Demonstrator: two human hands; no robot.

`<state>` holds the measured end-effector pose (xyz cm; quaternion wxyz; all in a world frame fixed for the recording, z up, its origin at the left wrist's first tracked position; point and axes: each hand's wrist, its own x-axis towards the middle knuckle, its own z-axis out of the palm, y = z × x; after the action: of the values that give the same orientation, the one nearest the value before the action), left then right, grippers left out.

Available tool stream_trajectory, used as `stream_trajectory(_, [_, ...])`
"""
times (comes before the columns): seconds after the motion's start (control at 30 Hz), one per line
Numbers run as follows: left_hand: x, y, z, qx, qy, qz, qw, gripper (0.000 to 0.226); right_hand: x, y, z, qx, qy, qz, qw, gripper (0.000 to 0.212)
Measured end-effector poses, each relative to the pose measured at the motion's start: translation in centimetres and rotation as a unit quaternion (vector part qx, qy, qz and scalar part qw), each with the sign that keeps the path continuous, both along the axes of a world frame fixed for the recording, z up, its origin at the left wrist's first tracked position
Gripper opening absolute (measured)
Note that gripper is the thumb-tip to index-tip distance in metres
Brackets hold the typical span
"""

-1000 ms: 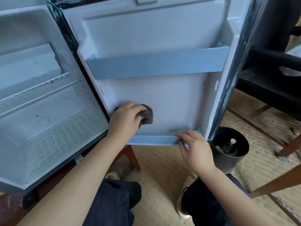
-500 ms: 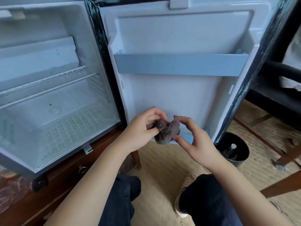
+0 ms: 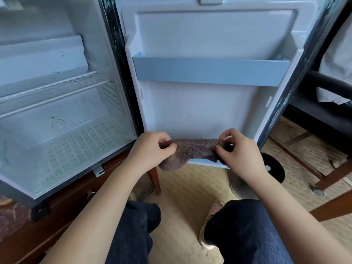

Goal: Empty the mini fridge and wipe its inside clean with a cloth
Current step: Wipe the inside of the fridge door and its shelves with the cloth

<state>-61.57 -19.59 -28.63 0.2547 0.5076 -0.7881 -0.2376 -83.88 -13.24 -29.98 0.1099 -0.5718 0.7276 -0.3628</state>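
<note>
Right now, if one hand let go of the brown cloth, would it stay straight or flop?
Probably flop: the cloth sags below the left hand and right hand. Likely light, since fingers alone pinch it. Its fuzzy surface probably isn't slippery.

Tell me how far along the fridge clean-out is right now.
Emptying looks done: the mini fridge holds nothing on its wire shelf or floor, and nothing shows above the door rail. In hand: the left hand and right hand pinch the brown cloth stretched between them in front of the door. Left: green specks on the fridge floor suggest the inside needs wiping.
</note>
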Motion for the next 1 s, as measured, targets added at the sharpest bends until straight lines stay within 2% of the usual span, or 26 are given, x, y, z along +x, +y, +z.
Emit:
stream_trajectory(0.1, [-1.9, 1.0, -0.3, 0.067, 0.117, 0.008, 0.991, 0.007, 2.3, -0.1, -0.1, -0.048, -0.082, -0.058, 0.994, 0.015])
stream_trajectory(0.2, [-3.8, 2.4, -0.9, 0.134, 0.218, 0.0, 0.967, 0.015, 5.4, 0.1, -1.3, -0.084, -0.217, 0.017, 0.972, 0.021])
stream_trajectory(0.27, [-4.3, 2.9, -1.4, 0.222, 0.302, -0.002, 0.927, 0.03, 6.4, 0.1, -2.3, -0.097, -0.281, 0.047, 0.954, 0.028])
stream_trajectory(0.33, [-4.1, 2.9, -1.8, 0.295, 0.343, -0.026, 0.892, 0.035, 6.0, -0.3, -2.8, -0.114, -0.237, 0.039, 0.964, 0.031])
stream_trajectory(0.37, [-3.8, 2.7, -1.9, 0.293, 0.326, -0.05, 0.897, 0.035, 5.3, -0.6, -2.7, -0.127, -0.174, 0.031, 0.976, 0.029])
stream_trajectory(0.43, [-2.9, 1.8, -2.4, 0.204, 0.219, -0.058, 0.953, 0.042, 3.6, -1.2, -1.8, -0.181, -0.02, 0.011, 0.983, 0.025])
stream_trajectory(0.47, [-2.4, 1.2, -2.9, 0.113, 0.132, -0.036, 0.984, 0.052, 2.6, -1.5, -1.3, -0.214, 0.068, -0.002, 0.975, 0.026])
stream_trajectory(0.5, [-1.8, 0.4, -3.6, 0.003, 0.034, -0.006, 0.999, 0.06, 1.4, -1.7, -0.9, -0.242, 0.159, -0.015, 0.957, 0.026])
stream_trajectory(0.53, [-1.3, -0.4, -4.4, -0.072, -0.041, 0.004, 0.997, 0.058, 0.1, -1.8, -0.8, -0.255, 0.234, -0.025, 0.938, 0.027])
stream_trajectory(0.57, [-0.8, -1.0, -5.5, -0.1, -0.088, -0.001, 0.991, 0.048, -0.9, -2.0, -1.0, -0.247, 0.287, -0.032, 0.925, 0.028])
stream_trajectory(0.67, [-0.5, -1.2, -8.2, -0.155, -0.121, -0.007, 0.981, 0.025, -2.3, -1.9, -2.9, -0.113, 0.37, -0.032, 0.921, 0.036])
stream_trajectory(0.73, [-0.6, -1.1, -9.1, -0.197, -0.094, 0.011, 0.976, 0.02, -1.8, -2.3, -3.7, 0.044, 0.383, -0.037, 0.922, 0.038])
stream_trajectory(0.8, [-0.6, -1.1, -9.4, -0.212, -0.077, 0.025, 0.974, 0.019, -1.4, -3.3, -4.1, 0.137, 0.367, -0.038, 0.919, 0.039])
stream_trajectory(0.9, [-0.5, -1.3, -9.6, -0.226, -0.062, 0.029, 0.972, 0.021, -0.3, -5.1, -3.2, 0.168, 0.24, -0.063, 0.954, 0.032])
stream_trajectory(1.0, [-0.7, -1.2, -9.8, -0.223, -0.05, 0.022, 0.973, 0.025, 2.0, -6.5, -2.8, 0.153, 0.138, -0.049, 0.977, 0.028])
